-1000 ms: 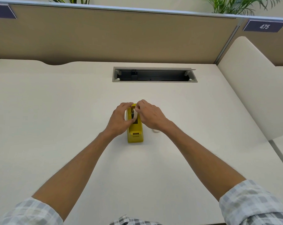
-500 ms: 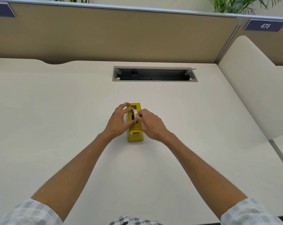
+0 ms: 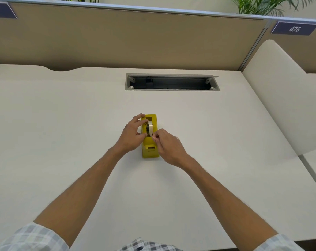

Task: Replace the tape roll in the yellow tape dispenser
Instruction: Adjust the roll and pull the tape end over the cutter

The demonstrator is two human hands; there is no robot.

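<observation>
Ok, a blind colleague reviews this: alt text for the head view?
Two hands work a yellow tape dispenser on a desk: the left hand holds its side, the right hand pinches at the tape roll seated inside.

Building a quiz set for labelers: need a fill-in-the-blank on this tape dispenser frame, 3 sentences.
1. The tape roll sits in a dispenser whose colour is ____.
2. The left hand holds the dispenser's ____ side.
3. The sign on the partition reads ____.

Missing words: yellow; left; 475
</observation>
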